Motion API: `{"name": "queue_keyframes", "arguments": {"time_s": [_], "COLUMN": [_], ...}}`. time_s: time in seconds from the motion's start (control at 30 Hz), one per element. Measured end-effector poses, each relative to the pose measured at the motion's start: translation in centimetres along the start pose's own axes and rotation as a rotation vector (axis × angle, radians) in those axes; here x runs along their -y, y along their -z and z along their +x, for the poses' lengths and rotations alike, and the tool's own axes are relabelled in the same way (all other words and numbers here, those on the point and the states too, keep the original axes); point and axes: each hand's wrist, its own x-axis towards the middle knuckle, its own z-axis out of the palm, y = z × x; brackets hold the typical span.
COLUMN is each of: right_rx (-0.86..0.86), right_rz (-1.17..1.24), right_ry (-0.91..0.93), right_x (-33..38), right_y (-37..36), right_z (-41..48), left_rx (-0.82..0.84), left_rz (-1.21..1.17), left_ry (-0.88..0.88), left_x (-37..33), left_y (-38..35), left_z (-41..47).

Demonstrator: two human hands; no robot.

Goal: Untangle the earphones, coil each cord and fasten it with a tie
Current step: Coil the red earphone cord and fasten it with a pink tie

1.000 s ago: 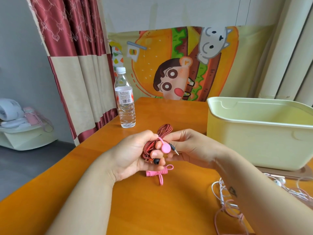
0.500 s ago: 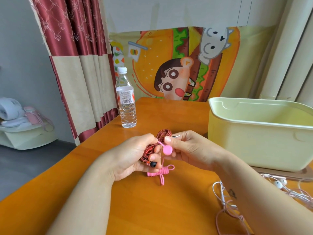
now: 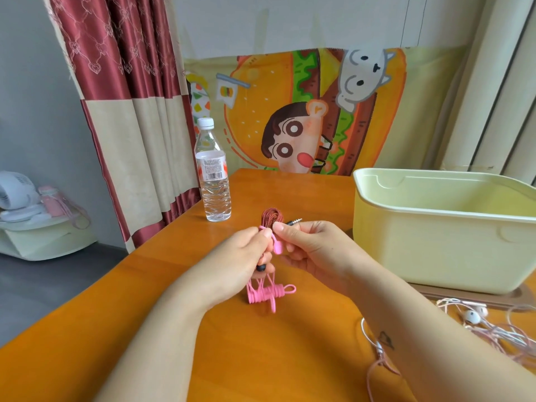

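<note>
My left hand (image 3: 245, 261) grips a coiled red braided earphone cord (image 3: 271, 217) above the orange table (image 3: 290, 358); a black earbud pokes out below the fingers. A pink silicone tie (image 3: 277, 245) wraps round the coil. My right hand (image 3: 307, 248) pinches that tie between thumb and forefinger, and the cord's metal jack plug (image 3: 294, 221) sticks out above its fingers. A bundle of spare pink ties (image 3: 268, 294) lies on the table just under both hands. Tangled white and pink earphones (image 3: 475, 326) lie at the right, partly hidden by my right forearm.
A pale yellow plastic tub (image 3: 435, 248) stands at the right on a tray. A water bottle (image 3: 213, 175) stands at the back left near the table's edge. Curtains and a cartoon cloth hang behind. The table's left edge drops to grey floor.
My right hand has risen and now pinches the pink tie at the top of the coil. The tie's round end has turned edge-on. The jack plug now points up right.
</note>
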Motion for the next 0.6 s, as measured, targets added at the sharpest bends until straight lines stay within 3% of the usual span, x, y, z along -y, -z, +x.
{"name": "queue_keyframes", "arguments": {"time_s": [0.1,0.17,0.33,0.4,0.6], "right_rx": [-0.023,-0.064,-0.147,-0.162,-0.148], "right_rz": [0.041,-0.118,-1.128,-1.368,-1.395], "right_ry": [-0.001,0.085,0.466,0.508,0.650], "right_x": [0.2,0.6,1.7,2.2,3.4], "right_y": [-0.7,-1.1,-1.4,-1.7,-0.5], "right_z": [-0.2,-0.5,-1.0,-1.4,-1.8], "left_rx": [-0.106,-0.194,-0.323,-0.311,-0.221], "left_rz": [0.093,0.191,0.450,0.473,0.394], "left_ry": [-0.066,-0.099,-0.113,-0.113,-0.121], "left_x": [0.4,0.6,0.8,0.7,0.1], "left_y": [-0.1,-0.1,-0.3,-0.4,-0.5], "left_z": [0.6,0.7,0.5,0.4,-0.4]}}
